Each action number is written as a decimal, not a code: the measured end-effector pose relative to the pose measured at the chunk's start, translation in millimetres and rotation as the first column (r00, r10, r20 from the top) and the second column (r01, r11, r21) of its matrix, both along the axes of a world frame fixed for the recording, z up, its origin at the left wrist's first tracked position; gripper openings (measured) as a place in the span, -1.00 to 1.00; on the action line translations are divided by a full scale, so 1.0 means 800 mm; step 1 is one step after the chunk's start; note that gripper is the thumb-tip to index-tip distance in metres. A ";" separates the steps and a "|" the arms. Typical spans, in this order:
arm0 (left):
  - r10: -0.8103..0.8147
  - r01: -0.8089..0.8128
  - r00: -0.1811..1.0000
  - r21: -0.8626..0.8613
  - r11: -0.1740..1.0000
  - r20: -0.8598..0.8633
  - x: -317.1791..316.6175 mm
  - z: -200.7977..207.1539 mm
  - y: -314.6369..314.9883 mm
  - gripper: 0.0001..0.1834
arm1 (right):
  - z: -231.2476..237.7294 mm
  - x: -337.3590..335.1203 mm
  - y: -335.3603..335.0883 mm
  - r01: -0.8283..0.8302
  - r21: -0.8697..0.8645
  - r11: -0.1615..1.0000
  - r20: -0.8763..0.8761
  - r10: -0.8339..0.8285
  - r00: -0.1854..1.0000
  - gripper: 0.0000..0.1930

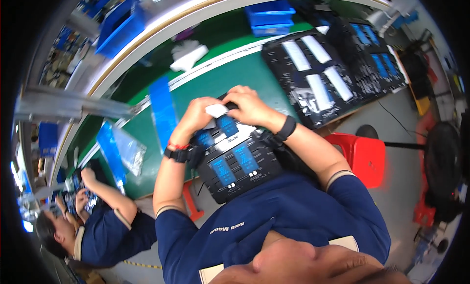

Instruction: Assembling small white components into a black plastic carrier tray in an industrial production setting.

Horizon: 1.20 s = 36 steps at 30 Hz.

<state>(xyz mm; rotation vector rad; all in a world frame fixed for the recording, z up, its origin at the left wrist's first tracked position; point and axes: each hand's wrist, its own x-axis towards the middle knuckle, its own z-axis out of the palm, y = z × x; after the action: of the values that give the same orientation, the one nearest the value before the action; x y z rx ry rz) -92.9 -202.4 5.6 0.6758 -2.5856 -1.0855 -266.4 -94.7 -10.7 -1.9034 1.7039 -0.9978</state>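
A black plastic tray (250,177) with blue rectangular pieces (223,171) in its recesses lies in front of my body, partly over the near edge of the green table. My left hand (197,115) is closed at the tray's far left part, its fingers on a small white piece (216,110). Close beside it, my right hand (248,106) is curled over the far edge, fingertips pressed together near the same white piece. What those right fingertips hold is hidden. A silvery patch (235,138) shows on the tray below my hands.
At the right stand black trays with white strips (317,49). Blue film strips (162,107) and a clear plastic bag (129,149) lie at the left. Blue bins (269,17) stand at the back. A red stool (367,159) is at the right; a co-worker (110,230) sits at the left.
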 end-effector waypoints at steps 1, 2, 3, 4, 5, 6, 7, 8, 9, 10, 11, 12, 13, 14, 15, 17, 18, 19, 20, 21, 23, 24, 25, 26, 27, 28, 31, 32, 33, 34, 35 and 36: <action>0.000 0.002 1.000 -0.064 0.998 0.023 -0.002 0.001 0.001 -0.76 | 0.001 0.001 0.004 -0.021 0.012 1.000 0.018 0.020 1.000 -0.65; -0.016 0.017 1.000 -0.061 0.998 0.017 0.000 0.005 0.006 -0.76 | 0.001 0.006 0.006 -0.029 0.026 0.999 0.008 0.028 1.000 -0.64; 0.046 -0.043 0.999 -0.099 0.994 0.028 0.002 0.009 0.010 -0.76 | 0.001 0.008 0.010 -0.040 0.040 0.998 0.000 0.040 0.999 -0.64; 0.114 -0.107 0.993 -0.138 0.985 0.039 0.001 0.010 0.012 -0.75 | 0.002 0.008 0.015 -0.048 0.021 0.999 -0.034 0.048 0.998 -0.61; 0.125 -0.118 0.991 -0.143 0.983 0.046 0.004 0.011 0.013 -0.75 | 0.002 0.011 0.017 -0.059 0.016 0.998 -0.027 0.060 0.998 -0.61; 0.137 -0.134 0.991 -0.151 0.979 0.009 0.004 0.011 0.013 -0.75 | 0.002 0.011 0.020 -0.040 -0.019 0.999 -0.076 0.038 0.996 -0.61; 0.151 -0.153 0.988 -0.161 0.975 -0.025 0.005 0.010 0.013 -0.75 | 0.002 0.011 0.024 -0.025 -0.057 0.998 -0.122 0.018 0.992 -0.61; 0.140 -0.150 0.988 -0.160 0.976 -0.070 0.010 0.005 0.009 -0.74 | 0.014 0.011 0.027 -0.032 0.009 0.999 -0.130 0.033 0.991 -0.59; 0.188 -0.195 0.979 -0.087 0.977 -0.080 0.013 0.004 0.008 -0.73 | 0.012 0.008 0.029 -0.018 -0.013 1.000 -0.163 0.016 0.986 -0.59; 0.315 -0.298 0.943 0.148 0.943 -0.105 0.017 0.003 0.013 -0.74 | 0.011 0.008 0.029 -0.010 -0.013 1.000 -0.170 0.008 0.985 -0.60; 0.435 -0.368 0.894 0.380 0.849 -0.106 0.018 0.007 0.019 -0.75 | 0.010 0.007 0.030 0.005 -0.010 1.000 -0.181 -0.007 0.983 -0.60; 0.449 -0.385 0.888 0.374 0.844 -0.098 0.025 0.012 0.021 -0.75 | 0.010 0.009 0.028 -0.010 -0.013 1.000 -0.171 0.008 0.985 -0.60; 0.500 -0.418 0.862 0.436 0.797 -0.085 0.033 0.017 0.024 -0.73 | 0.010 0.011 0.026 -0.014 -0.013 1.000 -0.177 0.011 0.984 -0.61; 0.545 -0.442 0.836 0.500 0.745 -0.073 0.038 0.019 0.028 -0.72 | 0.011 0.012 0.025 -0.013 -0.011 1.000 -0.188 0.011 0.982 -0.61; 0.551 -0.450 0.831 0.498 0.741 -0.070 0.043 0.019 0.032 -0.72 | 0.011 0.013 0.024 -0.021 -0.011 1.000 -0.185 0.019 0.983 -0.61; 0.601 -0.468 0.798 0.586 0.661 -0.041 0.055 0.018 0.038 -0.70 | 0.013 0.016 0.022 -0.033 0.010 0.999 -0.168 0.034 0.985 -0.63; 0.600 -0.469 0.800 0.600 0.648 -0.022 0.062 0.010 0.038 -0.69 | 0.012 0.017 0.023 -0.039 0.007 0.999 -0.168 0.039 0.985 -0.63; 0.603 -0.472 0.797 0.599 0.647 -0.023 0.066 0.004 0.039 -0.69 | 0.010 0.018 0.028 -0.031 -0.006 1.000 -0.185 0.029 0.982 -0.66; 0.612 -0.472 0.791 0.627 0.620 -0.010 0.068 -0.001 0.042 -0.69 | 0.008 0.020 0.031 -0.025 -0.020 0.999 -0.201 0.021 0.979 -0.69; 0.620 -0.470 0.785 0.655 0.592 0.003 0.069 -0.004 0.044 -0.70 | 0.009 0.022 0.032 -0.031 -0.020 0.999 -0.200 0.026 0.979 -0.69; 0.620 -0.467 0.784 0.657 0.591 -0.001 0.067 -0.008 0.045 -0.70 | 0.011 0.023 0.034 -0.026 -0.005 1.000 -0.211 0.024 0.977 -0.73; 0.600 -0.451 0.800 0.650 0.611 -0.008 0.065 -0.007 0.046 -0.71 | 0.012 0.023 0.033 -0.029 -0.003 1.000 -0.211 0.028 0.977 -0.73; 0.578 -0.434 0.816 0.643 0.631 -0.016 0.064 -0.006 0.047 -0.71 | 0.013 0.023 0.033 -0.032 -0.012 0.999 -0.206 0.028 0.978 -0.74; 0.579 -0.444 0.816 0.638 0.629 -0.004 0.062 -0.003 0.049 -0.71 | 0.013 0.023 0.034 -0.033 -0.021 0.999 -0.200 0.029 0.979 -0.75; 0.580 -0.444 0.814 0.640 0.627 -0.003 0.062 -0.005 0.049 -0.71 | 0.010 0.022 0.033 -0.035 -0.018 0.999 -0.201 0.031 0.979 -0.75; 0.588 -0.438 0.809 0.654 0.617 -0.013 0.062 -0.006 0.048 -0.75 | 0.006 0.019 0.031 -0.048 -0.046 0.998 -0.203 0.037 0.979 -0.77; 0.591 -0.442 0.807 0.662 0.605 -0.001 0.062 -0.003 0.049 -0.75 | 0.002 0.018 0.028 -0.039 -0.050 0.998 -0.174 0.029 0.984 -0.82; 0.580 -0.448 0.814 0.654 0.610 0.017 0.061 -0.001 0.049 -0.72 | 0.004 0.019 0.028 -0.011 -0.029 1.000 -0.146 0.007 0.989 -0.85; 0.581 -0.449 0.813 0.656 0.607 0.019 0.060 -0.001 0.050 -0.72 | 0.006 0.020 0.028 -0.013 -0.026 1.000 -0.146 0.009 0.989 -0.85; 0.579 -0.448 0.815 0.649 0.614 0.015 0.059 -0.002 0.050 -0.72 | 0.011 0.023 0.026 0.028 0.044 0.999 -0.095 -0.023 0.995 -0.87; 0.576 -0.447 0.817 0.642 0.623 0.011 0.059 -0.002 0.050 -0.72 | 0.014 0.025 0.026 0.065 0.115 0.991 -0.045 -0.060 0.997 -0.88; 0.577 -0.448 0.817 0.643 0.621 0.012 0.059 -0.003 0.050 -0.72 | 0.012 0.025 0.026 0.064 0.116 0.991 -0.045 -0.059 0.997 -0.88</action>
<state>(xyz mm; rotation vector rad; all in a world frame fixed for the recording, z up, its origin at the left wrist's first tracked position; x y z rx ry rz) -45.9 -162.3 2.9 1.2851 -1.6326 -1.6796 -246.0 -74.2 -1.1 -1.8193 1.8131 -0.8653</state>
